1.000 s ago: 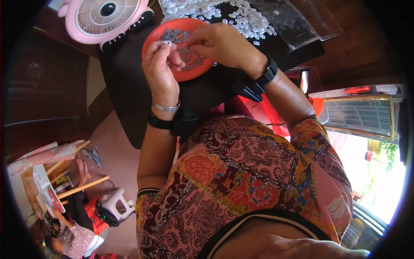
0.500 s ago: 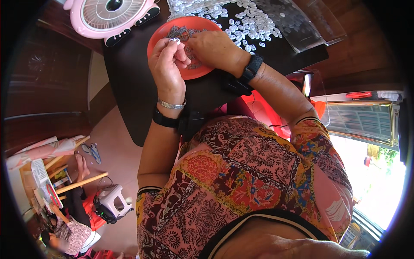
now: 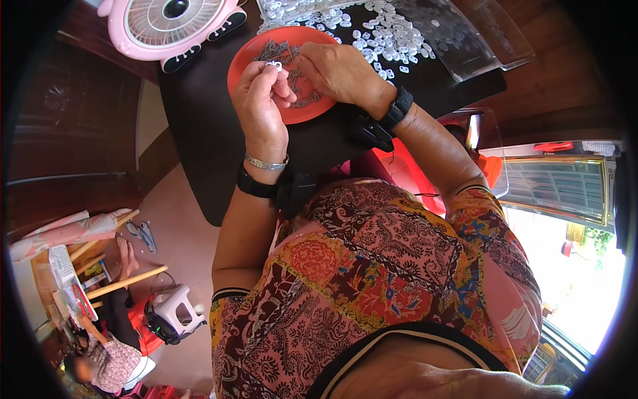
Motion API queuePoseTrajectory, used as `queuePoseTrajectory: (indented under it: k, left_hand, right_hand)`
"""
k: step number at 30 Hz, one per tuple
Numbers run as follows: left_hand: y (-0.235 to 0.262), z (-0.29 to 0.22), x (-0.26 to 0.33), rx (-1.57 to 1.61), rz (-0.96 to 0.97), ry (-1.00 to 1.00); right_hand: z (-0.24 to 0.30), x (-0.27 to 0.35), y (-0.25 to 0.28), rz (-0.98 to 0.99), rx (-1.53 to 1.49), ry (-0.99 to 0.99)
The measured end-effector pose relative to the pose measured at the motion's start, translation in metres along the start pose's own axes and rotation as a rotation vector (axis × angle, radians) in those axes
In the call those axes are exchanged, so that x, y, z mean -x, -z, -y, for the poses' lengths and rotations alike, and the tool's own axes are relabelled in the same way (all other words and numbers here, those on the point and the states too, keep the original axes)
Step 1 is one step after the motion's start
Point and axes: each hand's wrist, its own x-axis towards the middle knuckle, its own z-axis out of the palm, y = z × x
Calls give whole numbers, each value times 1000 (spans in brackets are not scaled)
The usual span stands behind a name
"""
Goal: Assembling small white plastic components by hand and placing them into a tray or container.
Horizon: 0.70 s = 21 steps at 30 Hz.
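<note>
Over a round red plate [image 3: 239, 58], my left hand [image 3: 260, 110] pinches a small white plastic piece [image 3: 274, 65] with holes between thumb and forefinger. Just right of it, my right hand [image 3: 347, 74] is closed at the fingertips, a short gap from the white piece. Whatever those fingertips grip is too small to make out. Thin grey metal pins [image 3: 279, 50], like nails or screws, lie heaped in the plate, partly hidden by both hands. Beyond the plate, many white plastic pieces [image 3: 392, 41] of the same kind are spread on the dark table [image 3: 193, 126].
A pink fan [image 3: 176, 26] stands at the table's far left. Clear plastic trays [image 3: 472, 40] lie at the far right. Down at the left, another person [image 3: 119, 362] sits near a grey-white plastic stool [image 3: 178, 311] and a wooden frame [image 3: 126, 282].
My right hand has drawn slightly back to the right, away from the left fingertips. The left hand has shifted a little right and still pinches the white plastic piece.
</note>
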Motion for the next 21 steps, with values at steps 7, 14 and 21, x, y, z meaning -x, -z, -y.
queuePoseTrajectory:
  k: [7,14,21]
  left_hand:
    - [-9,5,7,-30,80,47]
    - [-12,6,13,-135,230,8]
    - [-14,6,15,-136,227,-76]
  right_hand:
    - [8,7,27,61,-712,-105]
    - [15,18,41,70,-882,-133]
    - [14,19,44,-41,-1078,-154]
